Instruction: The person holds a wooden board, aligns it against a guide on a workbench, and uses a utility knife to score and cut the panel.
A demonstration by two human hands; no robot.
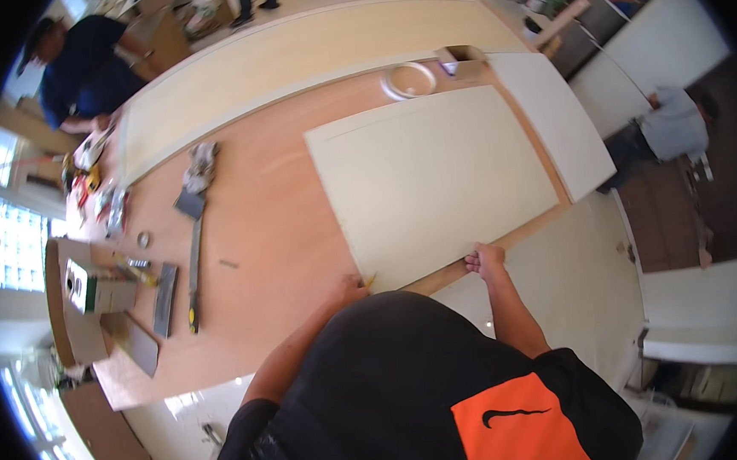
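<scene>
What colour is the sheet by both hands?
The sheet is pale cream, clearest in the head view.

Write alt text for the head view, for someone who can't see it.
A person's left grip is at the near-left corner of a cream panel lying on a brown table; the right grip is at its near edge. A long, yellow-ended tool lies left of the panel, and a co-worker in dark clothing is at far left.
</scene>
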